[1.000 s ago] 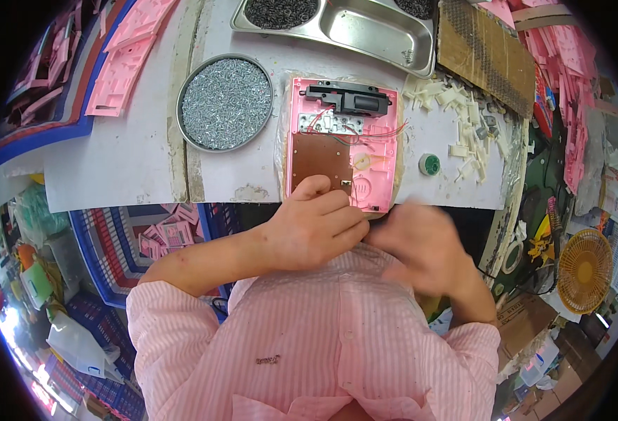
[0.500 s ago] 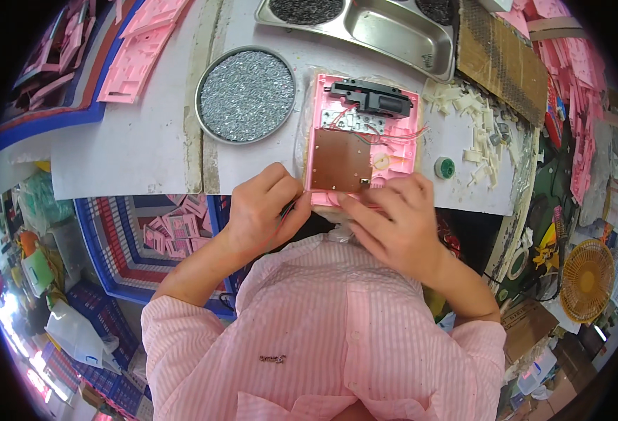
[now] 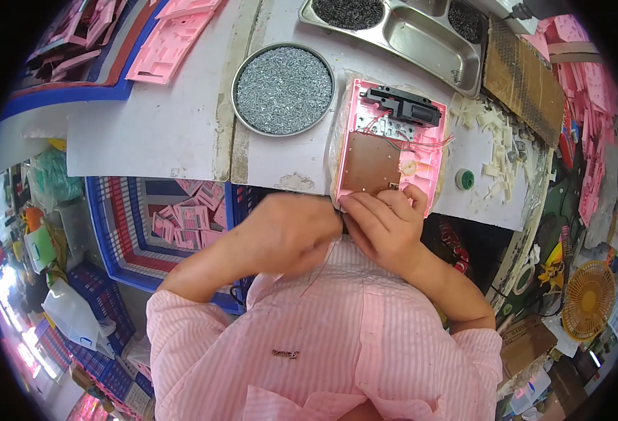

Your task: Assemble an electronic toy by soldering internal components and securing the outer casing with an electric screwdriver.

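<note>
A pink plastic casing point(image 3: 432, 172) lies open at the table's front edge. Inside it are a brown circuit board point(image 3: 371, 163), a black plastic module point(image 3: 401, 105), a metal plate and thin red and pale wires. My left hand point(image 3: 291, 231), slightly blurred, is closed just off the casing's near left corner, and thin wires point(image 3: 316, 276) trail down from its fingers over the shirt. Against the near edge, my right hand point(image 3: 391, 228) is closed with thumb and fingers pinched near that corner. What sits in its fingertips is hidden.
A round metal dish point(image 3: 283, 90) of small silvery pieces stands left of the casing. Behind is a steel compartment tray point(image 3: 421, 41) with dark screws. White plastic parts point(image 3: 509, 158) and a small green roll point(image 3: 465, 179) lie right. A blue basket point(image 3: 105, 238) holds pink parts below the table.
The view has shifted, so the table appears further right. My left hand has moved right and closer to my right hand, with wires now hanging from it. My right hand has moved to the near left corner.
</note>
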Demonstrator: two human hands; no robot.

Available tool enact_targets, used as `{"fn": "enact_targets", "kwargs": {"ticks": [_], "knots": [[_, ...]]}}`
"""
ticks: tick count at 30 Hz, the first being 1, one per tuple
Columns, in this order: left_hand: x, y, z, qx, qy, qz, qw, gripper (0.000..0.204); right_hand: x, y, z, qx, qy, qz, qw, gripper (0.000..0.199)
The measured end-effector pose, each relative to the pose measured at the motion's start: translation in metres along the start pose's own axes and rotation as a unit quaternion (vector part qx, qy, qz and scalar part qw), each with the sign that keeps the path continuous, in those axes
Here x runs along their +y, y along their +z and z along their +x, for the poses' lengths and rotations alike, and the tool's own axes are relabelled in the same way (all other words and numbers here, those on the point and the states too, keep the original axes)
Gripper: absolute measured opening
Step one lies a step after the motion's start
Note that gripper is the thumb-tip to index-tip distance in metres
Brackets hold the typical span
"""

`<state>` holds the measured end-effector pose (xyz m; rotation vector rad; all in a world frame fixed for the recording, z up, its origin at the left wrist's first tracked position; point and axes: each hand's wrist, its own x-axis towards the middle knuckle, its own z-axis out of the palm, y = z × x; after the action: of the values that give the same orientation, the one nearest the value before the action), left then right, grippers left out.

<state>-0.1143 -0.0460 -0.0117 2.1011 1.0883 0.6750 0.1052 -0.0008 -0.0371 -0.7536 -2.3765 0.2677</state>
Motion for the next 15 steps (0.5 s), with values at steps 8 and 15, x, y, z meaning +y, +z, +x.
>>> {"fn": "enact_targets", "kwargs": {"ticks": [8, 15], "knots": [[-0.031, 0.001, 0.023, 0.003, -0.001, -0.009, 1.0, 0.034, 0.006, -0.04, 0.008, 0.029, 0.062, 0.111, 0.991, 0.047], [-0.042, -0.002, 0.035, -0.002, 0.068, -0.06, 0.996, 0.026, 0.159, -0.118, 0.042, 0.132, 0.298, 0.181, 0.928, 0.014]]}}
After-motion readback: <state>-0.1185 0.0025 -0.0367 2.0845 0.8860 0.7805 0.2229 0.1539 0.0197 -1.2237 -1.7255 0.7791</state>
